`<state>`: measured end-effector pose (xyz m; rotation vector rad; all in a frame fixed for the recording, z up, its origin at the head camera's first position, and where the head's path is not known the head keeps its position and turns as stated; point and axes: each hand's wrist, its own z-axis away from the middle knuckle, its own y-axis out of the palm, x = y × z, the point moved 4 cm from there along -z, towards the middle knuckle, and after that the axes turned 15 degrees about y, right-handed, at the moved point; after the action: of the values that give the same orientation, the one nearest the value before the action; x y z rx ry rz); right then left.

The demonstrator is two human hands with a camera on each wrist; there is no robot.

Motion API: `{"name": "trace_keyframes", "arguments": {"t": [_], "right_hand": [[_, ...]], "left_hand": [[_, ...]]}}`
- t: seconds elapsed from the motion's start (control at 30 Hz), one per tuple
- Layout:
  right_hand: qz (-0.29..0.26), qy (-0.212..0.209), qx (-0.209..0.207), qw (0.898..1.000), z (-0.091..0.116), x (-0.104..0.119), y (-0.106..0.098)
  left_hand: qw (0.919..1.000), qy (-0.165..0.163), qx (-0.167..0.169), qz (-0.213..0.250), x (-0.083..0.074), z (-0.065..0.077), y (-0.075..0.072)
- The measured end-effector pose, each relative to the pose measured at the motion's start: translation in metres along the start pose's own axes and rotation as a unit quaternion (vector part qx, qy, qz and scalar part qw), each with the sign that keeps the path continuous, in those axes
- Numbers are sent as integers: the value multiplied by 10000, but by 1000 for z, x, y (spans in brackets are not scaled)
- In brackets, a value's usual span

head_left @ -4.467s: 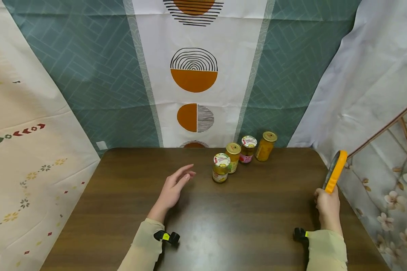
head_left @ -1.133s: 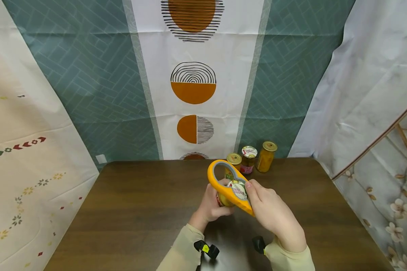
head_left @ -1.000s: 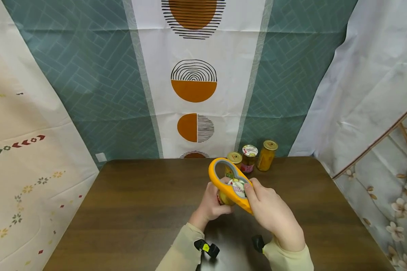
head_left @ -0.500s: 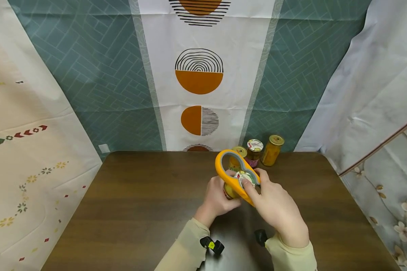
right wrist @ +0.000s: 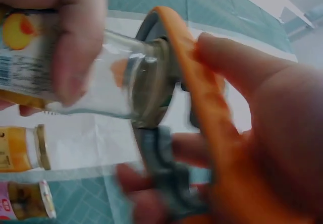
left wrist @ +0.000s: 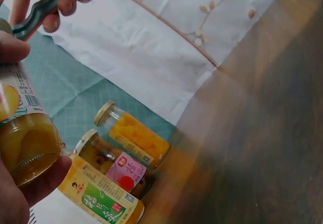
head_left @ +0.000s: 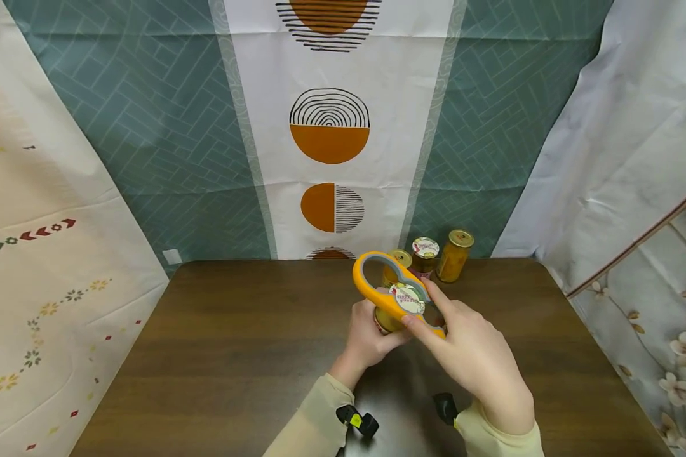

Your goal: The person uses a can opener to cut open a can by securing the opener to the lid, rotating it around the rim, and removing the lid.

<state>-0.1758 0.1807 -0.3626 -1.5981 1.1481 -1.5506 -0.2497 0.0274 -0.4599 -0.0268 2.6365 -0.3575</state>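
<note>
My left hand (head_left: 368, 339) grips a glass jar (left wrist: 30, 148) by its body; the jar has a fruit-picture label, and in the head view its printed lid (head_left: 407, 298) faces up, tilted. Around the lid sits an orange-and-grey jar opener (head_left: 370, 293), which my right hand (head_left: 480, 355) holds by its lower right part between thumb and fingers. In the right wrist view the opener's orange frame (right wrist: 194, 77) rings the jar's lid. The larger loop of the opener extends to the upper left, with no lid in it. Part of the jar is hidden by my left fingers.
Three more jars stand at the table's back edge: one with a green label (left wrist: 103, 199), one with a pink label (left wrist: 125, 169) and a tall one with orange pieces (left wrist: 139, 138). The brown table (head_left: 234, 336) ends at hanging cloths behind and beside it.
My left hand, empty earlier, has taken the front jar off the table. The opener came over from the right onto its lid. In the last half second my right fingers have spread along the opener.
</note>
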Motion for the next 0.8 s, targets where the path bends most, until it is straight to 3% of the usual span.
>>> {"name": "trace_keyframes", "arguments": {"t": [0.17,0.4,0.57,0.7,0.77,0.8], "right_hand": [[-51,-423,-559,9975,-1,7,2],[-20,-546,-760,9956,-1,10,1],[102,-664,-809,9945,1,10,-1],[161,-812,-735,9938,3,9,0],[158,-915,-725,9930,4,7,0],[151,-975,-728,9925,4,7,0]], "left_hand": [[9997,45,-132,216,-1,-1,-5],[9987,97,-9,509,1,-3,-6],[9934,292,131,1099,3,-4,-6],[9758,231,511,2113,7,-1,-7],[9605,62,760,2675,8,3,-7],[9491,-55,896,3019,8,5,-6]]}}
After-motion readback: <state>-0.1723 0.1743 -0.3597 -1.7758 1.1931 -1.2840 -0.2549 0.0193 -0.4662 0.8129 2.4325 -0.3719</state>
